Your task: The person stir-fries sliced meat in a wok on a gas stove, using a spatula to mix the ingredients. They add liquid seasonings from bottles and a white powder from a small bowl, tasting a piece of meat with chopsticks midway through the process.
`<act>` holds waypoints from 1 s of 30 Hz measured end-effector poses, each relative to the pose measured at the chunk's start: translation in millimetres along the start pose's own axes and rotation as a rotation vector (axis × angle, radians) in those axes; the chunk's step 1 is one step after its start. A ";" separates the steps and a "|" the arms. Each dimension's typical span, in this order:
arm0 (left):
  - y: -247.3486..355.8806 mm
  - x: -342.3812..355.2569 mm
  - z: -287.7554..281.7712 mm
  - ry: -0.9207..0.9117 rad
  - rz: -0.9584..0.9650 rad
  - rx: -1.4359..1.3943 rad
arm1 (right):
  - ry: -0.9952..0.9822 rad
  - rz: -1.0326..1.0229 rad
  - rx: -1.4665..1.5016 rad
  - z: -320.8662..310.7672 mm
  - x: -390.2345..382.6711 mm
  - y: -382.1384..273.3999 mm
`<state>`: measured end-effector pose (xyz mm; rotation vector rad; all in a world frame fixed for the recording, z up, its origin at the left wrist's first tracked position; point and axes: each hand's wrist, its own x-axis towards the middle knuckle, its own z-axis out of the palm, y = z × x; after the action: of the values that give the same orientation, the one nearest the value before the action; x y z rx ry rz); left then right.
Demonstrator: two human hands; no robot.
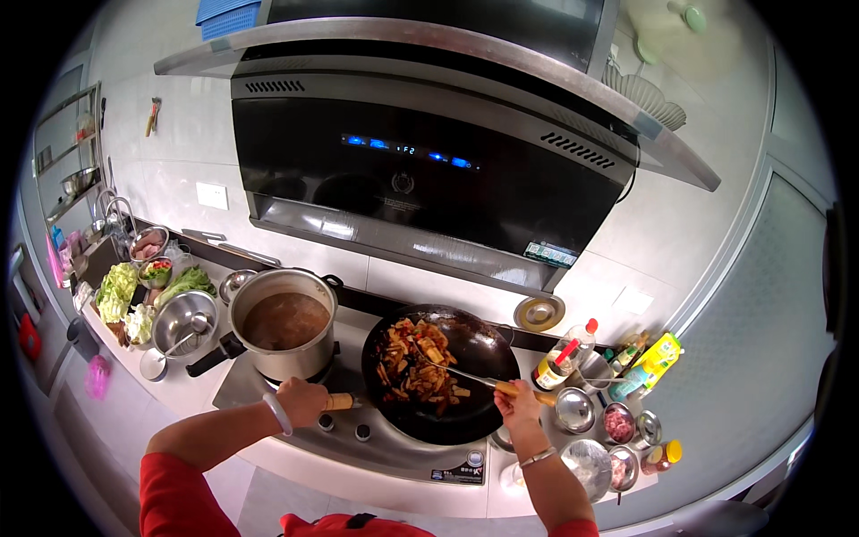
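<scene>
A black wok (pixel 483 345) sits on the stove, filled on its left side with browned stir-fried pieces (pixel 413 362). My left hand (pixel 302 401) grips the wok's wooden handle (pixel 340 402) at the front left. My right hand (pixel 519 403) holds the wooden end of a metal spatula (pixel 456 371), whose blade reaches into the food. A bracelet is on each wrist.
A steel pot of brown broth (pixel 284 322) stands left of the wok. Further left are a steel bowl with a ladle (pixel 183 320), leafy greens (pixel 116 291) and small bowls. Sauce bottles (pixel 565 356), small metal bowls (pixel 574 410) and a glass lid (pixel 586 465) crowd the right. A black range hood (pixel 420 170) hangs above.
</scene>
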<state>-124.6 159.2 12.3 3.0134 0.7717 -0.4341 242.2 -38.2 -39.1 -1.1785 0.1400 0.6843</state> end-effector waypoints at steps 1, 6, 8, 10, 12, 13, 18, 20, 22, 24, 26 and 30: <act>-0.4 -0.3 1.2 0.001 -0.003 -0.010 | -0.010 0.011 -0.020 -5.6 -0.8 -5.1; -2.0 1.3 -4.2 -0.006 -0.003 -0.028 | -0.146 -0.168 -0.431 -19.1 -16.4 -71.6; -2.5 -4.1 -13.1 -0.034 -0.019 -0.022 | -0.145 -0.335 -0.681 -0.2 -35.0 -106.6; -2.3 -4.0 -15.3 -0.049 -0.017 -0.025 | -0.176 -0.466 -0.913 18.7 -52.0 -133.6; -6.2 -0.8 -13.7 -0.043 -0.009 -0.036 | -0.227 -0.698 -1.165 15.8 -44.9 -141.1; -9.4 2.5 -9.2 -0.022 0.001 -0.026 | -0.264 -0.863 -1.299 9.0 -30.2 -138.9; -16.8 9.5 6.0 0.030 0.017 0.014 | -0.313 -0.546 -0.963 12.5 12.7 -77.3; -12.7 11.4 1.8 0.024 0.013 0.010 | -0.414 -0.712 -0.948 14.5 15.5 -54.5; -12.8 9.8 -0.6 0.010 -0.003 0.012 | -0.653 -0.845 -0.915 25.5 2.3 -43.0; -15.6 6.4 -0.8 -0.007 -0.029 0.008 | -0.861 -1.064 -1.050 40.7 -28.9 -56.8; -14.3 8.6 -2.6 -0.024 -0.030 0.016 | -0.847 -1.191 -1.076 41.5 -33.5 -66.5; -16.9 11.5 4.1 -0.041 -0.034 0.016 | -0.791 -1.538 -1.330 44.7 -36.0 -60.2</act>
<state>-124.1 179.2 6.4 2.9995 0.8213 -0.5037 236.5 -26.3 43.0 -1.6311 -1.9563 -0.3439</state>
